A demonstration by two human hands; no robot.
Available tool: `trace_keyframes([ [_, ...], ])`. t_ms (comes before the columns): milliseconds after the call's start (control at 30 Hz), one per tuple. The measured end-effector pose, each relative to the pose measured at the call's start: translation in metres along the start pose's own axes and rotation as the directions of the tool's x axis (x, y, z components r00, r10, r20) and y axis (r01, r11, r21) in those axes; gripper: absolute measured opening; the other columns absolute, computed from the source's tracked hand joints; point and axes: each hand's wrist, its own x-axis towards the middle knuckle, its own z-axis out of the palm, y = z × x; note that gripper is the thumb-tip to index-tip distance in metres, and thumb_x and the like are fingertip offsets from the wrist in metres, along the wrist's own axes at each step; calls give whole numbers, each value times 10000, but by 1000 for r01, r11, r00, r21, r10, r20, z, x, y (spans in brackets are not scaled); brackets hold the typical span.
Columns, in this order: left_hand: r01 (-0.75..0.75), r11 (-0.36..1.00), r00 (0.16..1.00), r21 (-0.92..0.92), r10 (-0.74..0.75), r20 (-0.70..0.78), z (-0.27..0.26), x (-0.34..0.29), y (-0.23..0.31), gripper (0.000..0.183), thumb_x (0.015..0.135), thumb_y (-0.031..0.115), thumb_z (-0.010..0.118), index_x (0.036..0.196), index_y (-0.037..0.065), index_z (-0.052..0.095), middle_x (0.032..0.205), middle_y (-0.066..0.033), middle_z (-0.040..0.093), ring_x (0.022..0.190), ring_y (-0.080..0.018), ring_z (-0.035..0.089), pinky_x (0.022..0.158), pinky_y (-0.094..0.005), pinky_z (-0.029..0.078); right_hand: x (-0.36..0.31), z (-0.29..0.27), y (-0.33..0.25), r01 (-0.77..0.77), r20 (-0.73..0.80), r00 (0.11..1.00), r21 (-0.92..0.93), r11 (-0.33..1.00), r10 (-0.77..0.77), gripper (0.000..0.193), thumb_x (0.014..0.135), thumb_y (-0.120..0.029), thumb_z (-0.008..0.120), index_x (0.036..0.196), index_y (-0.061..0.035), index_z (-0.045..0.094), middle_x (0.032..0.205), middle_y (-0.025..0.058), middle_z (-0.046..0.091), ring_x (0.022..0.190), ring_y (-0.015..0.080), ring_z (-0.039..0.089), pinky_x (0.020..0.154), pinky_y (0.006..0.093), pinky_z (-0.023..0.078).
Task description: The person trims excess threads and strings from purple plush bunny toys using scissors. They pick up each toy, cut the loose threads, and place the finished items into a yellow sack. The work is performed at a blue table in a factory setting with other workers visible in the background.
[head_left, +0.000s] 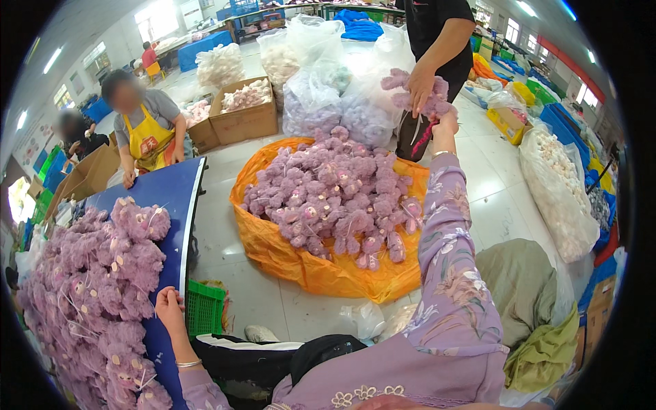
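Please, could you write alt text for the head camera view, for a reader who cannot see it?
The person's right hand is stretched out to a purple plush toy held by a standing co-worker in black. Below, similar toys lie heaped on an orange sheet. The left hand is at the edge of a blue table piled with more.

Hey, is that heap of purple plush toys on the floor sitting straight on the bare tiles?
No, the heap of purple plush toys lies on a spread orange sheet whose edges show beyond it.
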Motion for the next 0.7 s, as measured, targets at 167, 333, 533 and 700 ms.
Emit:
trace_keyframes([
  [167,-19,1000,1000,22,19,-11,-7,-2,-3,116,937,144,538,958,52,607,782,11,579,594,-37,511,470,-166,402,22,4,13,-113,24,993,22,993,112,190,897,-198,537,986,-30,547,725,148,528,491,250,506,384,348,401],
  [333,-51,999,998,7,51,-27,2,-3,-1,136,921,125,559,959,13,625,684,6,547,526,-40,458,443,-182,352,50,26,30,-206,356,912,-33,978,204,123,907,-177,539,913,-54,542,682,81,509,522,233,515,415,334,391],
  [533,-195,971,980,139,200,-20,6,-38,10,135,891,103,573,939,3,649,727,4,599,632,-61,545,585,-221,461,-49,24,129,-72,535,727,-564,823,430,185,918,-169,496,886,-32,615,618,-1,472,404,92,355,351,258,270],
  [700,-50,997,995,52,45,87,-20,-116,27,140,897,105,571,950,-7,636,773,10,608,682,-44,538,627,-208,451,-280,-100,273,209,476,45,-864,458,878,184,873,-184,585,972,-40,642,617,-26,476,447,70,387,390,245,284],
])
